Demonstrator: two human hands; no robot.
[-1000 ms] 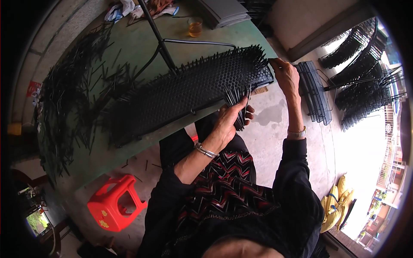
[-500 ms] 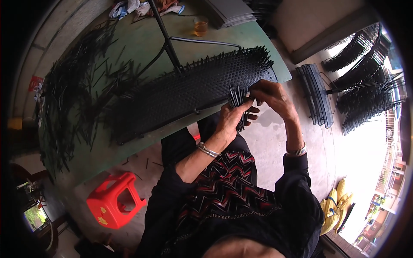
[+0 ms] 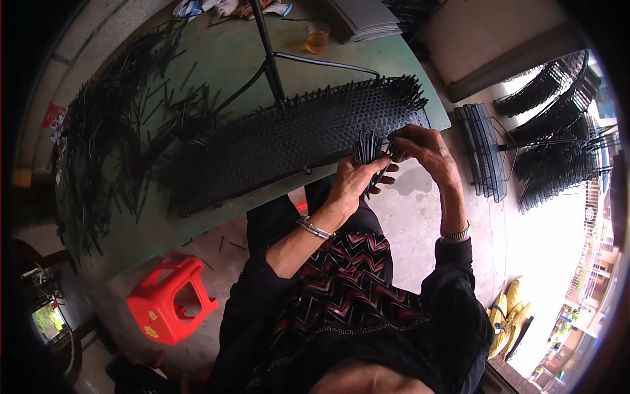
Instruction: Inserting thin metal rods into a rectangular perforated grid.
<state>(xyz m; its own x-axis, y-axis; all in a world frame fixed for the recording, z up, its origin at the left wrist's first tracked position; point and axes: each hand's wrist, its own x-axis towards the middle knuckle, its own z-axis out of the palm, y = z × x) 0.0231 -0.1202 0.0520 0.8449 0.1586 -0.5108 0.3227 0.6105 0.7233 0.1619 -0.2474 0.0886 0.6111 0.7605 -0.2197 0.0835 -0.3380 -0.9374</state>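
Observation:
A long black perforated panel (image 3: 295, 141) bristling with upright black spikes lies on a green table (image 3: 216, 59). My left hand (image 3: 354, 184) is shut on a bundle of thin black spikes (image 3: 369, 150) just off the panel's near right edge. My right hand (image 3: 423, 148) meets it there, its fingertips pinched on a spike at the top of the bundle. A metal bangle sits on my left wrist and a watch on my right.
Loose black spikes (image 3: 111, 131) lie heaped over the table's left part. A glass of amber drink (image 3: 317, 36) and a grey stack (image 3: 367, 16) stand at the far edge. A red plastic stool (image 3: 167, 299) stands below the table. Finished spiked panels (image 3: 558, 131) lean at right.
My right hand has come back from the panel's far right end to the bundle in my left hand. The left hand has stayed almost still.

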